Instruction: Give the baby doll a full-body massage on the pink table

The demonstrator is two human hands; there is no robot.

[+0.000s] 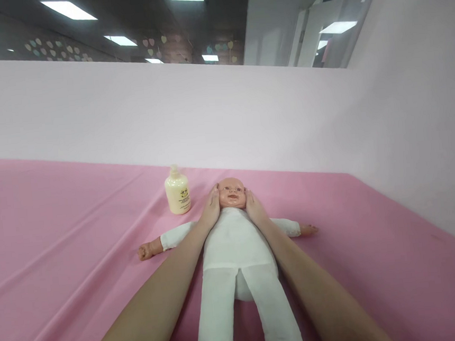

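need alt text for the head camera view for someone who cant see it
A person's left hand and right hand lie against opposite sides of the head of a doll lying face up, its body white and arms spread, on a pink sheet. A pale yellow pump bottle stands left of the head in the picture, with a white wall behind.

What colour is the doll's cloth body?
The doll's cloth body is white; it shows best in the head view.

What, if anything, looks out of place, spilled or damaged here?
Nothing stands out. The doll lies face up, the left hand and right hand against either side of its head; the bottle stands upright, with no spill visible. The pink sheet is merely creased, mostly at the picture's left.
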